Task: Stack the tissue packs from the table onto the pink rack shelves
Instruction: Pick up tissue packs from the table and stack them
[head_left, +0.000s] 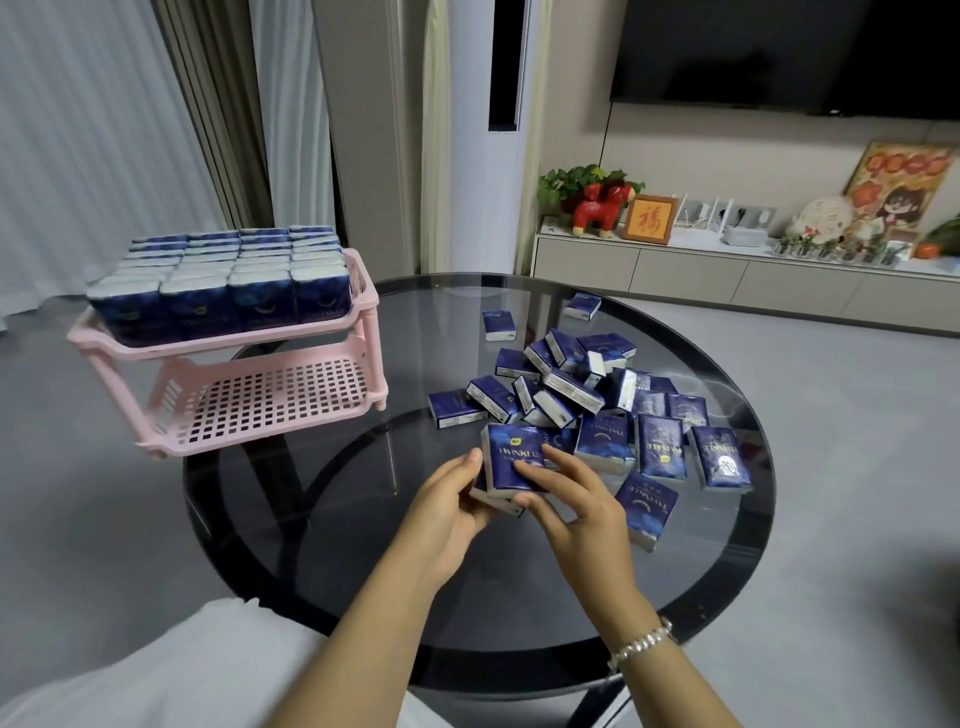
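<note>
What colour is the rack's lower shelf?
Pink, with a grid of holes: lower shelf, head view.

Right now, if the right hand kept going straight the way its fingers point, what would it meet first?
The right hand already grips the held tissue packs; beyond them the fingers point up-left toward a loose tissue pack, though depth is unclear.

Glossy dark glass table (332, 525), matt pink plastic rack (270, 400), shiny film-wrapped tissue packs (660, 452).

"TWINKLE" on blue tissue packs (514, 457); "福" on framed sign (649, 219)
</note>
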